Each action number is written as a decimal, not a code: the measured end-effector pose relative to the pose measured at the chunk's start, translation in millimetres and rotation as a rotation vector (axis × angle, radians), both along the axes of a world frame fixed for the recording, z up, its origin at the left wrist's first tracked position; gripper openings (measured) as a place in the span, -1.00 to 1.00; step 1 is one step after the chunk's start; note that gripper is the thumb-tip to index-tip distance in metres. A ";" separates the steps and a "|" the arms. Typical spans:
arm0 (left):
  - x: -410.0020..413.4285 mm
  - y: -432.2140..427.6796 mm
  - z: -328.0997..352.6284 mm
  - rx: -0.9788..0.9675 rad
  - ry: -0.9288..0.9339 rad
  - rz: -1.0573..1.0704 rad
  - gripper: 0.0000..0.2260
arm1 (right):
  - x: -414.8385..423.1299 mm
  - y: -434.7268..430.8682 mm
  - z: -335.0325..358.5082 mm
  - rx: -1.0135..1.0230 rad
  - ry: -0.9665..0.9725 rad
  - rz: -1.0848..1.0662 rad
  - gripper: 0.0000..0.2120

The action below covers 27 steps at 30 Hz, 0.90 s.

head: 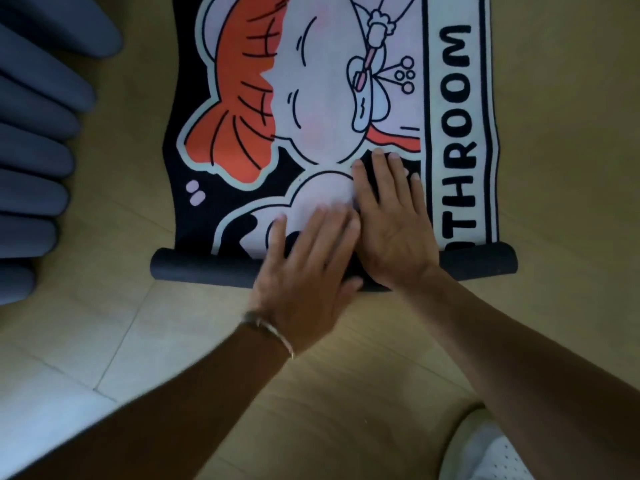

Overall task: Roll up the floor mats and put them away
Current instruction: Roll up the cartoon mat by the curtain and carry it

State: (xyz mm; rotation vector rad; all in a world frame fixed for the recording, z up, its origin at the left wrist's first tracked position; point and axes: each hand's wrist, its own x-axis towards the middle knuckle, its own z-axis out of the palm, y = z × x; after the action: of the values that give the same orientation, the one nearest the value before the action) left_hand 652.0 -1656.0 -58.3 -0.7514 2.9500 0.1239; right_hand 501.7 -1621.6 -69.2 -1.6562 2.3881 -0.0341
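A printed floor mat [311, 98] with a cartoon figure, orange hair and the letters "THROOM" lies flat on the tiled floor. Its near end is curled into a thin dark roll [204, 270] that runs across the mat's width. My left hand [304, 268] lies flat over the middle of the roll, fingers spread, with a bracelet on the wrist. My right hand [391, 220] presses palm down just beside it, fingers spread on the mat beyond the roll. Both hands hide the roll's centre.
Several grey-blue rolled mats [31, 161] lie stacked side by side at the left edge. Beige floor tiles [571, 168] surround the mat. A white garment or shoe [491, 455] shows at the bottom right.
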 end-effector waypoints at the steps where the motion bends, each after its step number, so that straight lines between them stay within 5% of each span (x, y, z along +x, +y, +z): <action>1: 5.6 9.4 -0.1 0.020 -0.002 -0.016 -0.43 | -0.2 -0.8 -1.0 -0.019 0.002 -0.010 -0.45; 11: -3.3 -3.8 -5.4 0.085 -0.019 0.044 -0.47 | 13.2 21.2 17.6 -0.164 -0.042 -0.032 -0.53; 27: -5.9 -29.1 0.4 0.006 0.011 0.149 -0.49 | -2.6 2.9 12.3 0.085 -0.005 0.031 -0.38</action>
State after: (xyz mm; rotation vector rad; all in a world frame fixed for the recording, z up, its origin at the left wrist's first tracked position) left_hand 646.1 -1685.1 -57.8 -0.9724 2.9002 0.1482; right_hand 499.2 -1618.7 -56.9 -1.6518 2.3261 0.0684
